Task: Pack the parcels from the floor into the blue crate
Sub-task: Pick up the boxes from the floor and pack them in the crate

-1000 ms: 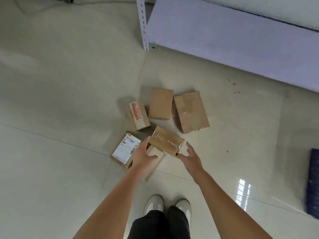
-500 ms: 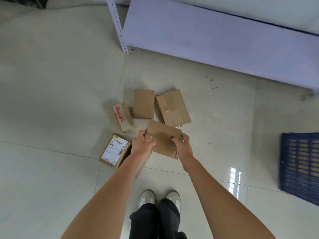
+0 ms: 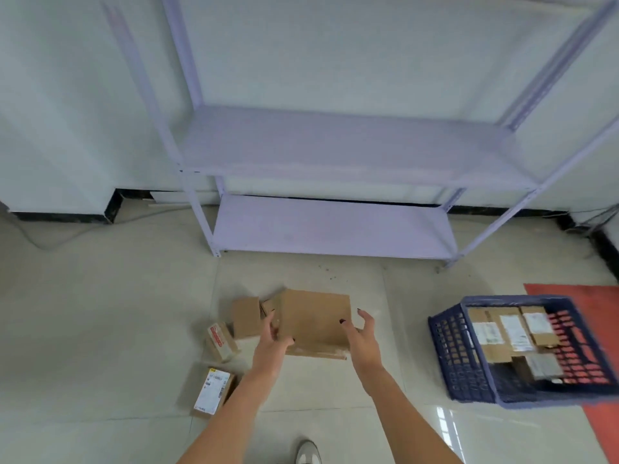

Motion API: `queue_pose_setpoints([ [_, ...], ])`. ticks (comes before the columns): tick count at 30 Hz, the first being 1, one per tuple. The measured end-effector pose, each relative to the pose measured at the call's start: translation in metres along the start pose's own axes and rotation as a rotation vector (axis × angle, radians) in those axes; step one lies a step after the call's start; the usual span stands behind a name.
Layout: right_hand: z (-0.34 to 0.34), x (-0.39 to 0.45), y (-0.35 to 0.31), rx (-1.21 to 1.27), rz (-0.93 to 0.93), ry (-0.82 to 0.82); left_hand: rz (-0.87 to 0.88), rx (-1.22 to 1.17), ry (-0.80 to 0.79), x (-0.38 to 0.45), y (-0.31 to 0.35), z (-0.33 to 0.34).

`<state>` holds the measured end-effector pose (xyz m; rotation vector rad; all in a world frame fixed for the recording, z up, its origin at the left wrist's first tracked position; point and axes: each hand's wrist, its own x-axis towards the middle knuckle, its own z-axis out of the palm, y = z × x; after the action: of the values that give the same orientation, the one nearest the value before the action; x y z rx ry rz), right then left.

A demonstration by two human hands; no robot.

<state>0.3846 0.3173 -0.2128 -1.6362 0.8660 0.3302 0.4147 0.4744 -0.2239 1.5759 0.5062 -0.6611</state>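
Note:
A brown cardboard parcel (image 3: 315, 318) is held up off the floor between my two hands. My left hand (image 3: 273, 343) grips its left edge and my right hand (image 3: 360, 333) holds its right edge with curled fingers. On the floor to the left lie a plain brown parcel (image 3: 246, 316), a parcel with a red label (image 3: 219, 341) and a parcel with a white label (image 3: 212, 395). Another parcel is mostly hidden behind the held one. The blue crate (image 3: 449, 349) stands on the floor at the right, with several labelled parcels inside it.
A lilac metal shelf rack (image 3: 331, 226) stands against the wall behind the parcels. A red mat (image 3: 599, 306) lies under and beyond the crate. My shoe (image 3: 308, 452) shows at the bottom. Cables run along the wall at far left and far right.
Both hands closed on the taped parcel and lifted it off the floor. The view has tilted up and right, bringing the shelf rack and the whole crate into sight.

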Motion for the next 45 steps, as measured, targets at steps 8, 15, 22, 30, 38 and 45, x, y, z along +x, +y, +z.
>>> queue_pose_setpoints([
  [8,-0.067,-0.119,0.010,0.080,0.082,0.123,0.115,0.116,-0.174,-0.124,0.016,0.035],
  [15,-0.160,-0.132,0.019,0.111,0.054,0.189,0.053,0.127,-0.201,-0.157,0.010,0.109],
  [22,-0.307,-0.121,0.061,0.211,0.119,0.258,0.087,0.029,-0.146,-0.189,-0.005,0.252],
  [30,-0.479,-0.130,0.106,0.212,0.148,0.105,0.101,-0.017,-0.203,-0.267,-0.024,0.413],
  [38,-0.606,-0.106,0.136,0.233,0.158,0.071,0.041,-0.016,-0.139,-0.278,-0.030,0.533],
  [45,-0.710,-0.026,0.163,0.251,0.200,0.099,-0.015,-0.074,-0.154,-0.236,-0.026,0.653],
])
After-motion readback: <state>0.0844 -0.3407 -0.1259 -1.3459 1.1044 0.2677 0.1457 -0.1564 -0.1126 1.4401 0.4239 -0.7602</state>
